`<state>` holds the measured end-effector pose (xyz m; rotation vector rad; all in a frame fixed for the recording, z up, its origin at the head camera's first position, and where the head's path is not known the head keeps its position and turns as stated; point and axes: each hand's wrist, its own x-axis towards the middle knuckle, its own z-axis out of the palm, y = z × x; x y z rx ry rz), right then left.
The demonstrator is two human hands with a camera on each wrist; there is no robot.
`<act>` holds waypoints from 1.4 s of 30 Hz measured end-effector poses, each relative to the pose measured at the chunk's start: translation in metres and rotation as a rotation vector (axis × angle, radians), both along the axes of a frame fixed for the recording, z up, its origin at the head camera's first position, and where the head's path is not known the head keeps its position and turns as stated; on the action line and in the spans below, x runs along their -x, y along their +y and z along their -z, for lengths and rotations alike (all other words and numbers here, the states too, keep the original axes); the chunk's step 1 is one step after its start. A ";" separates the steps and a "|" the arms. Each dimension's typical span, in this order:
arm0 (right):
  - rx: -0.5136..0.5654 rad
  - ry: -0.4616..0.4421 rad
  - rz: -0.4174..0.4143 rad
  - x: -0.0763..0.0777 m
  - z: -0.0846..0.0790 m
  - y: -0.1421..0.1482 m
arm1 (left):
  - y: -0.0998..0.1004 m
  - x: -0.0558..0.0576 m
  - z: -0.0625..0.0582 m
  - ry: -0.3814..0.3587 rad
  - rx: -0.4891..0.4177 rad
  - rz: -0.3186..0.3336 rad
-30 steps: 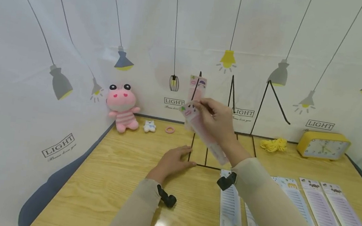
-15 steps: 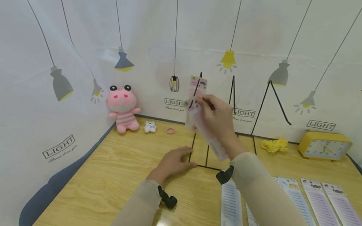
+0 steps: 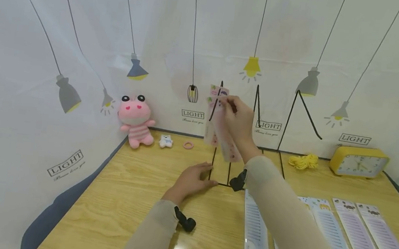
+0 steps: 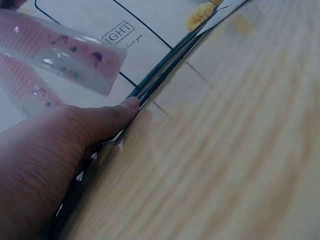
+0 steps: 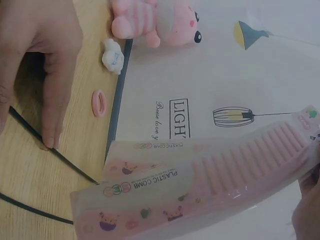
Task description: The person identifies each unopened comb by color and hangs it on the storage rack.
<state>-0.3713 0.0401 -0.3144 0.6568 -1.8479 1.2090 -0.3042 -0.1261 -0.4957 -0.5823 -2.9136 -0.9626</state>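
My right hand pinches the top of a pink plastic comb in clear packaging. This comb hangs tilted below the fingers, its top at the leftmost hook of a black wire display rack, and the hook's prong appears to pass through the packaging. Behind it, a second packaged pink comb hangs on the same hook. My left hand lies on the table at the rack's left base, its thumb and extended fingers touching the black wire. Two other hooks of the rack stand to the right with nothing on them.
Packaged blue combs and purple combs lie at the table's right front. Along the back stand a pink plush toy, a small white bear, a pink ring, yellow cord and a yellow clock.
My right hand has moved up and toward the rack, carrying the held comb's top from the hook's tip farther along the prong. The comb hangs more upright. My left hand has stayed put.
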 end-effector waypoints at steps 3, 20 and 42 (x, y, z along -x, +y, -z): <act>0.021 -0.064 0.032 0.004 0.000 0.000 | 0.002 -0.001 0.001 -0.003 -0.008 0.005; 0.060 -0.223 0.056 0.010 0.001 -0.005 | 0.002 -0.001 0.001 0.010 0.007 -0.006; 0.066 -0.348 0.039 -0.009 0.016 0.017 | 0.001 0.003 -0.001 0.028 -0.003 -0.010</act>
